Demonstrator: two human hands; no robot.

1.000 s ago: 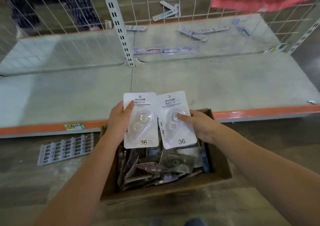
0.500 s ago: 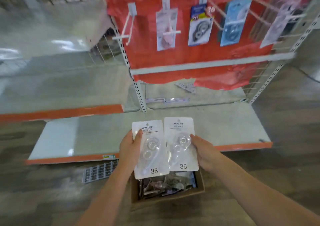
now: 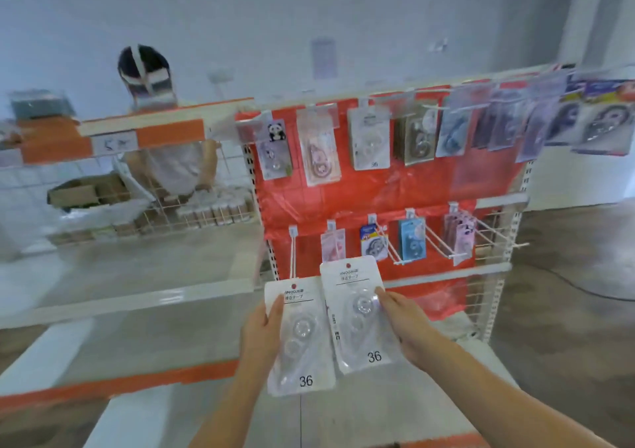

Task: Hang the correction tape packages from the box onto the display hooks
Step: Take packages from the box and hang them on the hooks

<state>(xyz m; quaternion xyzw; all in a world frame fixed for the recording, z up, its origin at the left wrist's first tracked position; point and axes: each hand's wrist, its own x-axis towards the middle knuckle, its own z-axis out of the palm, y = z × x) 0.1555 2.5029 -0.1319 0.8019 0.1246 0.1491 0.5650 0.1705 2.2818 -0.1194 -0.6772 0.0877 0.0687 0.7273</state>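
My left hand (image 3: 263, 334) grips a white correction tape package (image 3: 300, 339) marked 36 by its left edge. My right hand (image 3: 403, 324) grips a second identical package (image 3: 357, 313) by its right edge, held slightly higher. Both are raised in front of the red display panel (image 3: 385, 186). Its upper row of hooks carries several packages, one (image 3: 369, 140) being the same white kind. The lower row holds a few packages and a bare hook (image 3: 390, 246). The box is out of view.
A white and orange shelf (image 3: 137, 337) runs below and to the left of the panel. Behind the wire rack at left a person (image 3: 165, 131) stands over a basket of goods (image 3: 192, 212). A cable (image 3: 570, 282) lies on the floor at right.
My view has swung upward from the box to the display. Both hands have lifted the two packages up toward the hooks, the right one now higher than the left.
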